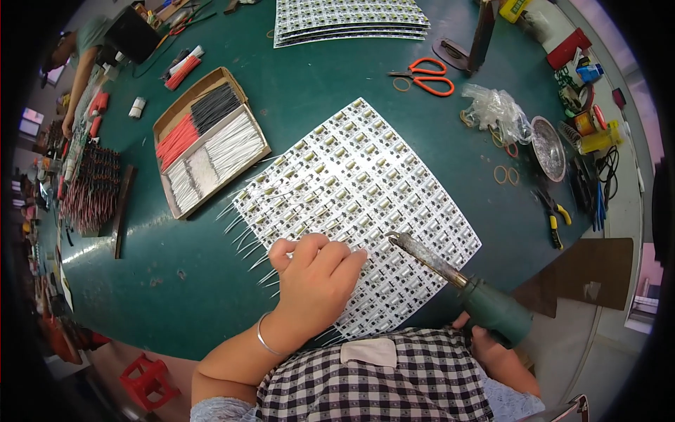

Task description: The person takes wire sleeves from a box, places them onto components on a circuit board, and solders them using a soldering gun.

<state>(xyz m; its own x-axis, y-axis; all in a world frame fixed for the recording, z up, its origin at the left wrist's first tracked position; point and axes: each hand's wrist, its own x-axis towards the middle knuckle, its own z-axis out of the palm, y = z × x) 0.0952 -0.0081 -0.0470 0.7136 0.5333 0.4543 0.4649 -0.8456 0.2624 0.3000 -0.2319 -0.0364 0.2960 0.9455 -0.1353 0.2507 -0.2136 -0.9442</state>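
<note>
A large white panel of small circuit boards (394, 162) lies slantwise on the green table before me. Thin white wires (247, 245) stick out along its left edge, and some run across its face. My left hand (316, 278) rests over the panel's lower left part with its fingers curled in a pinch; whatever is between the fingertips is hidden. In my right hand (485, 343), partly covered by the handle, is a soldering iron (496, 309) with a green handle. Its dark metal tip is over the panel, just right of my left fingers.
A cardboard box (264, 152) of red, black and white wires sits left of the panel. Stacked panels (351, 21) lie at the back. Orange-handled scissors (430, 77), a plastic bag (492, 112), a metal bowl (548, 149) and yellow-handled pliers (555, 218) are on the right. Another person's arm (83, 88) reaches in far left.
</note>
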